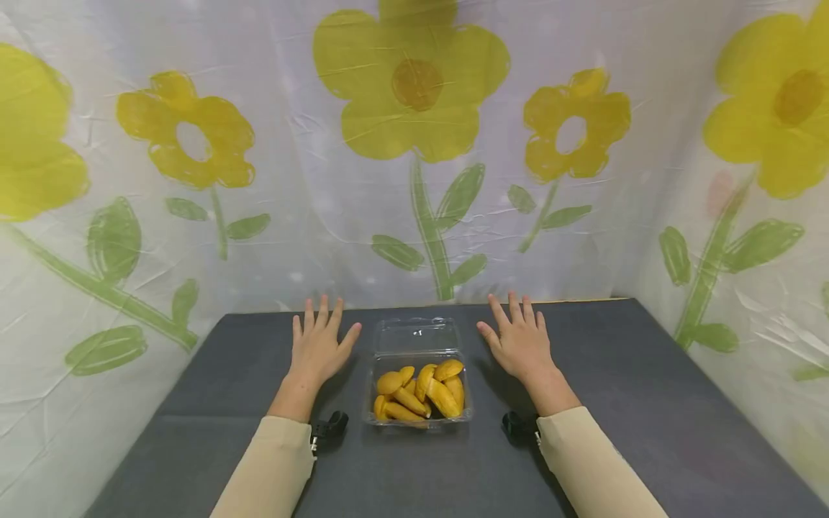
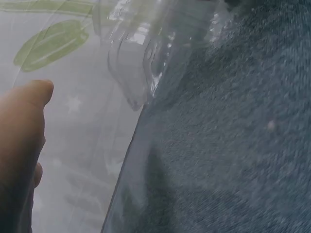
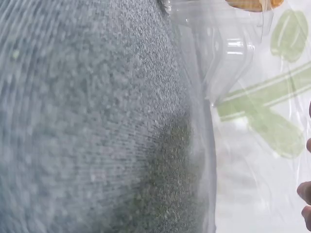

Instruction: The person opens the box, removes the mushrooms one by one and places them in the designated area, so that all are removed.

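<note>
Left hand (image 1: pixel 317 351), right hand (image 1: pixel 521 347): fingers spread, holding nothing | open plastic clamshell (image 1: pixel 417 354) of yellow mushrooms (image 1: pixel 424 383) between, wristward of fingertips | seemingly poised pre-contact | touching it calls for inward reach

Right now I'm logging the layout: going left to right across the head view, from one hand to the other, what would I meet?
Left hand → open clear container holding yellow mushrooms → right hand.
</note>
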{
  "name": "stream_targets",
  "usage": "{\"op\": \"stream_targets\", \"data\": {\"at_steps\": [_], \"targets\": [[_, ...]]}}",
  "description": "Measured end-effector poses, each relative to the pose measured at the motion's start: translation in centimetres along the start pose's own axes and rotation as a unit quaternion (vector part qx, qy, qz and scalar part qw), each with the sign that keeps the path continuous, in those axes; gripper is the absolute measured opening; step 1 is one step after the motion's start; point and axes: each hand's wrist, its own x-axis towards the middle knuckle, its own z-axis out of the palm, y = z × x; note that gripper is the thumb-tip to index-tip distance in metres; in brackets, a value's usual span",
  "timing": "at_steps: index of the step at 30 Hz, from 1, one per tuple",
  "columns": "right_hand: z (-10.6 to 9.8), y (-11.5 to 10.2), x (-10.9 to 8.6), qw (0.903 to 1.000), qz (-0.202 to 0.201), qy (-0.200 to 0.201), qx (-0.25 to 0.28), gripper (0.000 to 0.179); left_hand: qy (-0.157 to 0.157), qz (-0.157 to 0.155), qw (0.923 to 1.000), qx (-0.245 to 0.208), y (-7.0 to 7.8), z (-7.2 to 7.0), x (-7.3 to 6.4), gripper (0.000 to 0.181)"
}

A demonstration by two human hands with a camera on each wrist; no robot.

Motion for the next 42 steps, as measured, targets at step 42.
{"op": "stream_targets", "data": {"at_steps": [42], "targets": [[-2.3,-2.6,-1.4,0.9381,-0.141,-0.204,0.242,0.036,-0.207,0.023,0.8846,-0.417,1.5,3.5,-0.3,0.042]]}}
